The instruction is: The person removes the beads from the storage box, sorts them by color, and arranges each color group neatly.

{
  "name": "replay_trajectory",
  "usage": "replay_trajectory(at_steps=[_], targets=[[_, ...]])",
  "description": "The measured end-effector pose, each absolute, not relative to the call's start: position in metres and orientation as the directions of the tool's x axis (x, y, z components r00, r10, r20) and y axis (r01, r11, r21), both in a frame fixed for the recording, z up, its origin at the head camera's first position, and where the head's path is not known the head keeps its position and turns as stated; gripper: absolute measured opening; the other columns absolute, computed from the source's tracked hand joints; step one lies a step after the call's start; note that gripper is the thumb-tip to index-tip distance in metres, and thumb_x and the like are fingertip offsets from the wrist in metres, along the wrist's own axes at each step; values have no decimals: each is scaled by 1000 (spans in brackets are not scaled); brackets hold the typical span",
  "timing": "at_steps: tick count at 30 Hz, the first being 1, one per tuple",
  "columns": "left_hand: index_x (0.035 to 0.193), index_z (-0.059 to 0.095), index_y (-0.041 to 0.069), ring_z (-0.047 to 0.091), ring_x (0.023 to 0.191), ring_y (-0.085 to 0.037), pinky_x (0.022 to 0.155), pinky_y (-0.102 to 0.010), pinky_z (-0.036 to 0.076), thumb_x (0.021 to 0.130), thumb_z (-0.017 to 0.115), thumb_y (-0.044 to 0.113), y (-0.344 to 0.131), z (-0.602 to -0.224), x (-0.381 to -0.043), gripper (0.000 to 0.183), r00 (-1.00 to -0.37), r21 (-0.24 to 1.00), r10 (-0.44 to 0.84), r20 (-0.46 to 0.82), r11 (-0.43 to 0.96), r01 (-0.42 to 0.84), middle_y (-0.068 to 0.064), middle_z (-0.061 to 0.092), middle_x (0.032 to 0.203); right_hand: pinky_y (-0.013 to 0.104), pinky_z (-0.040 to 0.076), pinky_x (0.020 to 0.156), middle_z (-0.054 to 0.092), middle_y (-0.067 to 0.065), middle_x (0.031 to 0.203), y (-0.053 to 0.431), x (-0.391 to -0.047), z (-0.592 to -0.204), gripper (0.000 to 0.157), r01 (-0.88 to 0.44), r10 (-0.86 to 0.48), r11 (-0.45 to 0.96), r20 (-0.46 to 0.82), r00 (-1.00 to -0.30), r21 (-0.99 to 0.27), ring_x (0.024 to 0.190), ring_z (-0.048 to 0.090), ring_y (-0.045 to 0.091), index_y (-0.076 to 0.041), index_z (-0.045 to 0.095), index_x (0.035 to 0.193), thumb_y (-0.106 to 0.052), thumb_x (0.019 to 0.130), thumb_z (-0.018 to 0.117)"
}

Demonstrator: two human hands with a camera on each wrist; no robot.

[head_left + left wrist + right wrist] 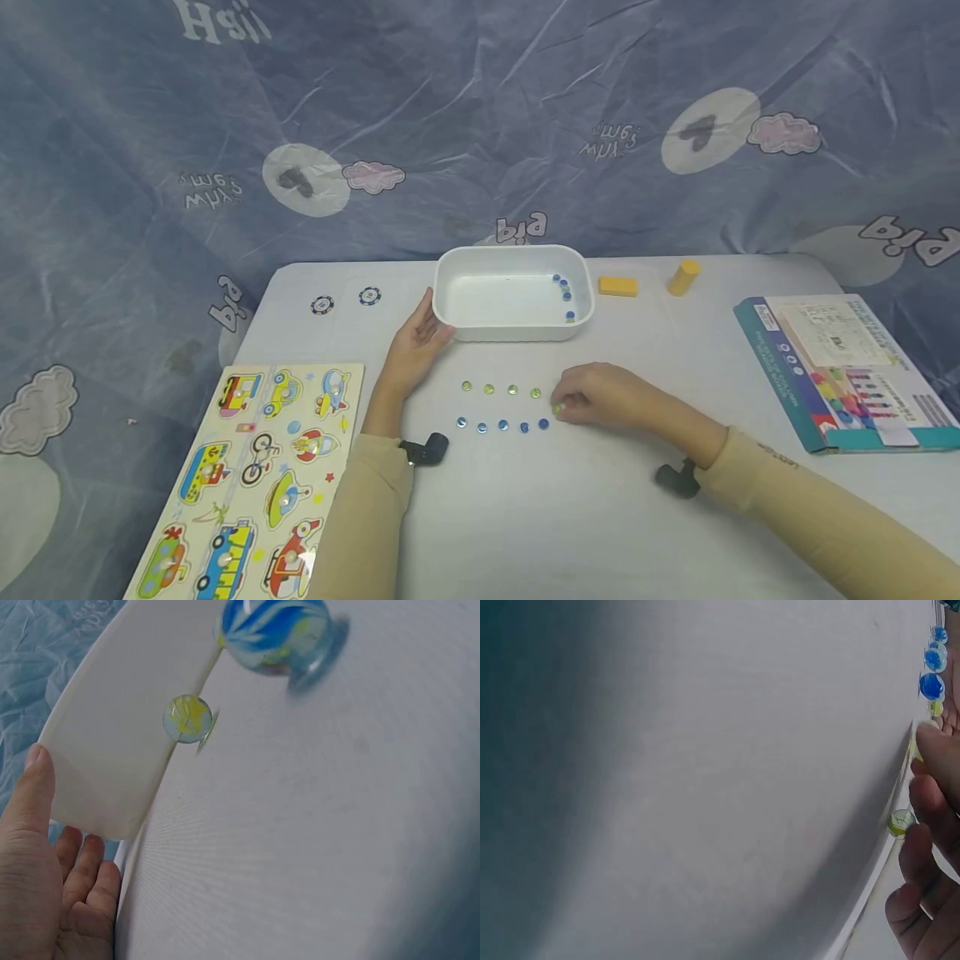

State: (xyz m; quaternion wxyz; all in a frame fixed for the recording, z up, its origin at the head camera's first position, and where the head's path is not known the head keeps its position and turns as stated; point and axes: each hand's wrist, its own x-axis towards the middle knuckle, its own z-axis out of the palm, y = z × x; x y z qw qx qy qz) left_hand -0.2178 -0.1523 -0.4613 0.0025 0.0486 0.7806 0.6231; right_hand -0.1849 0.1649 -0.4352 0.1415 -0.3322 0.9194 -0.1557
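Observation:
My left hand [413, 351] holds the near left corner of a white plastic tub [510, 333], thumb on one side and fingers on the other. Several blue and yellow marbles lie inside the tub's right end. My right hand [606, 395] pinches a yellow-green marble [557, 408] just above the table. Left of it runs a row of yellow-green marbles [512, 389], and nearer me a row of blue marbles [503, 425]. Another yellow-green marble [901, 822] shows by the right fingers in the right wrist view; whether they touch it I cannot tell.
A wooden picture puzzle board [247, 483] lies at the left. Two poker chips [370, 296] are at the back left. A yellow block [617, 287] and a yellow cylinder [683, 278] stand right of the tub. At the right lies a flat toy box [847, 375].

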Motion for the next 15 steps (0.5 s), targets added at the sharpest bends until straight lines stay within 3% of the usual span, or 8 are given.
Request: replay_trajectory(at_steps=[6, 15], targets=[[152, 20, 23, 31, 139, -2, 115, -19, 29, 84, 67, 42, -153, -460, -218, 85, -997, 971, 71, 42, 232, 58, 10, 27, 155, 22, 51, 69, 58, -19, 78, 163, -193, -435, 11, -555, -607, 765, -76, -791, -327, 69, 51, 2, -29, 71, 94, -34, 84, 70], [151, 20, 26, 31, 141, -5, 117, -21, 28, 84, 68, 43, -153, -461, -217, 85, -996, 976, 78, 36, 213, 52, 9, 27, 156, 21, 46, 63, 59, -15, 77, 159, -200, -436, 16, -517, -570, 797, -104, -815, -313, 67, 50, 6, -26, 72, 97, -32, 83, 72]])
